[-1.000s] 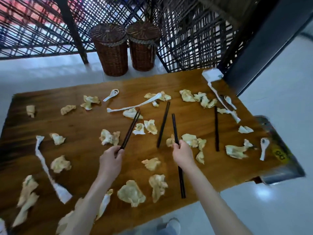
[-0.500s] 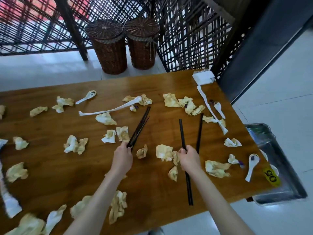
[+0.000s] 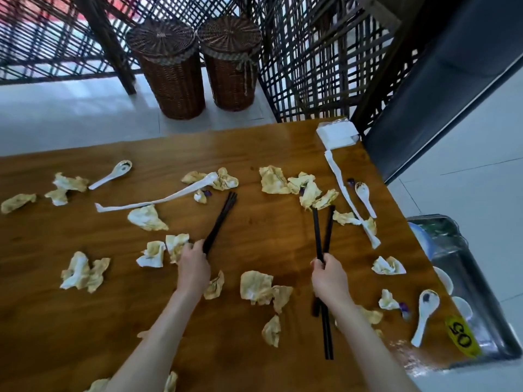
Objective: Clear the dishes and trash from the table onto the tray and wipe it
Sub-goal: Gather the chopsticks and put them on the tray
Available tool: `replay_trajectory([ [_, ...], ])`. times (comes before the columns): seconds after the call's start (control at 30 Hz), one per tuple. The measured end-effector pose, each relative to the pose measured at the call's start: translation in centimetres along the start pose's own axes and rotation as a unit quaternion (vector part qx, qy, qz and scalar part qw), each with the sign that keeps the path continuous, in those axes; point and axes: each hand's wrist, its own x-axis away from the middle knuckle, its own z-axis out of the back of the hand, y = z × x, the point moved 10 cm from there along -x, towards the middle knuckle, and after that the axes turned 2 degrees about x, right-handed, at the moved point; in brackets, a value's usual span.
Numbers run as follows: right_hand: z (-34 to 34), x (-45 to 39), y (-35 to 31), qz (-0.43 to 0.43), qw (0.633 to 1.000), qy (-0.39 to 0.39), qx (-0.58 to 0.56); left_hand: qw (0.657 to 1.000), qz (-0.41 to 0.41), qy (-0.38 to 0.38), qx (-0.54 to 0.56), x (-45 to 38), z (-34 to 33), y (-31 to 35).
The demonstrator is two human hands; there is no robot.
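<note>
Wooden table (image 3: 254,154): head view; glossy brown top strewn with crumpled napkins, spoons and chopsticks.
Left hand (image 3: 194,268): fingers curled round the near end of a bunch of black chopsticks (image 3: 220,222), whose far tips point away and to the right.
Right hand (image 3: 329,275): fingers wrapped round a second set of black chopsticks (image 3: 321,236); two sticks fan apart above the fist towards a napkin pile, and their near ends run down past the wrist towards the table's near edge.
Crumpled napkins (image 3: 261,287): yellowish-stained wads scattered all over the table, several between and beside the two hands.
Twisted paper strip (image 3: 158,200): long white twist lying left of centre, its right end among stained wads.
Second paper strip (image 3: 349,199): white twist running from the far right corner towards the near right.
Far-left spoon (image 3: 111,174): white ceramic, bowl soiled, lying beside two wads.
Right spoon (image 3: 365,198): white, just beside the second strip.
Near-right spoon (image 3: 426,315): white, dark smear in the bowl, at the table's right edge near a yellow tag (image 3: 462,336) marked 05.
Folded white napkins (image 3: 336,134): stack at the far right corner.
Metal tray (image 3: 481,292): below the right edge of the table, holding white dishes, partly hidden.
Wicker baskets (image 3: 172,69): two lidded ones on the floor beyond the table, against a dark lattice screen.
</note>
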Motion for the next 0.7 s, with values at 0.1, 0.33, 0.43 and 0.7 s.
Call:
replay_trajectory([
  [0.1, 0.4, -1.2, -0.1, 0.004, 1.000, -0.013, 0.001, 1.000, 0.006, 0.017, -0.011, 0.1, -0.1, 0.0],
  [0.33, 1.5, -3.1, -1.0, 0.024, 0.999, -0.023, 0.012, 0.996, 0.039, 0.031, -0.078, 0.2, -0.4, 0.7],
  [0.43, 2.0, -3.7, -1.3, 0.033, 0.999, -0.020, 0.027, 0.994, 0.045, 0.037, -0.097, 0.2, -0.3, 0.4],
  [0.7, 2.5, -4.6, -1.6, 0.018, 0.998, -0.004, 0.065, 0.992, 0.044, 0.057, -0.103, 0.1, -0.2, 0.3],
])
